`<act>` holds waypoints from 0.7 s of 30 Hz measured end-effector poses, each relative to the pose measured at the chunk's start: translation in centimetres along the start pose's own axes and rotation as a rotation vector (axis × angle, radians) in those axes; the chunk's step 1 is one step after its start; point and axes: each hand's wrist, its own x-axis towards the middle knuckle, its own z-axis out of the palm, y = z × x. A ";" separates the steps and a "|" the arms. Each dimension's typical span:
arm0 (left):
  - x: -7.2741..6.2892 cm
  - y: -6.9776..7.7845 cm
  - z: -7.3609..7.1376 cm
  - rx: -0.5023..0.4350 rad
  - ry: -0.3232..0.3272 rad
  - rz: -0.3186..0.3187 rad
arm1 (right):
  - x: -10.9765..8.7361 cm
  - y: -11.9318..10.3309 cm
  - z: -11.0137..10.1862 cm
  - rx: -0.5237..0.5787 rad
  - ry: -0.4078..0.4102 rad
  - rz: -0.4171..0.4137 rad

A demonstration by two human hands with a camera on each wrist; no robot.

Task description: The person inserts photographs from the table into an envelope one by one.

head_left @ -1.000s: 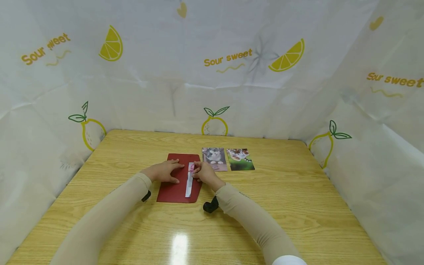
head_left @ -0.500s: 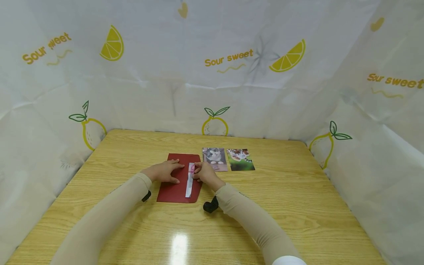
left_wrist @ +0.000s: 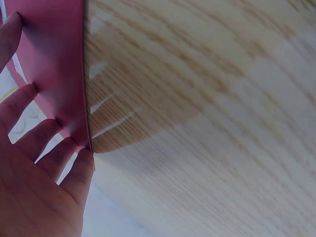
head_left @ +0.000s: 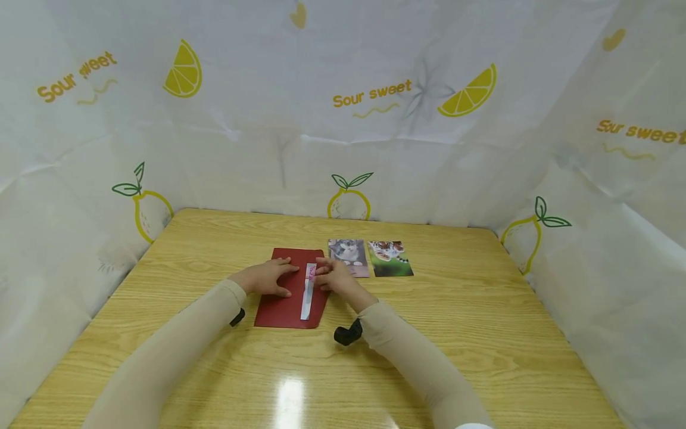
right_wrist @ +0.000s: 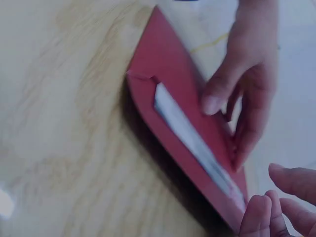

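Observation:
A red envelope [head_left: 284, 313] lies flat on the wooden table, its angled flap edge to the right. Along that side runs a narrow pale strip [head_left: 306, 301] with a pink patterned patch at its far end; whether it sticks out of the envelope I cannot tell. My left hand [head_left: 265, 277] rests on the envelope's left part with fingers spread, and in the left wrist view the fingertips [left_wrist: 30, 89] touch the red surface. Over the strip's far end hovers my right hand [head_left: 339, 279]. In the right wrist view its thumb [right_wrist: 291, 181] stands apart from the fingers, which hold nothing.
Right of the envelope lie a cat picture [head_left: 345, 250] and a tiger picture [head_left: 390, 259], side by side. A white cloth with lemon prints [head_left: 257, 119] encloses the table [head_left: 455, 333] at the back and sides. A black wrist device [head_left: 348, 333] hangs under the right wrist.
My right hand has come off the strip's far end, drawing slightly right with its fingers loosening. The left hand, envelope and pictures have stayed in place.

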 end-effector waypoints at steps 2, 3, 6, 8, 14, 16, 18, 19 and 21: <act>0.0 0.0 0.0 -0.002 -0.001 -0.003 | -0.5 -0.4 -0.5 0.029 -0.010 -0.031; 0.0 0.0 0.0 -0.001 -0.002 -0.006 | -0.8 -0.7 -0.9 0.041 -0.015 -0.049; 0.0 0.0 0.0 -0.003 0.000 -0.006 | -1.8 -1.4 -2.3 0.069 -0.036 -0.118; 0.0 0.0 0.0 -0.006 0.001 -0.005 | -2.4 -1.8 -3.5 0.086 -0.046 -0.160; -0.2 0.1 0.0 -0.010 0.000 0.003 | -3.3 -2.4 -7.7 0.089 0.036 -0.215; -0.3 0.2 -0.1 -0.009 -0.003 0.008 | -3.5 -2.4 -9.1 0.098 0.073 -0.227; -0.3 0.2 -0.1 -0.010 -0.007 0.007 | -3.7 -2.1 -10.4 0.091 0.108 -0.246; -0.3 0.3 -0.1 -0.011 -0.008 0.005 | -3.7 -1.9 -11.0 0.085 0.122 -0.253; -0.3 0.3 -0.1 -0.011 -0.007 0.007 | -3.7 -1.6 -12.3 0.086 0.139 -0.266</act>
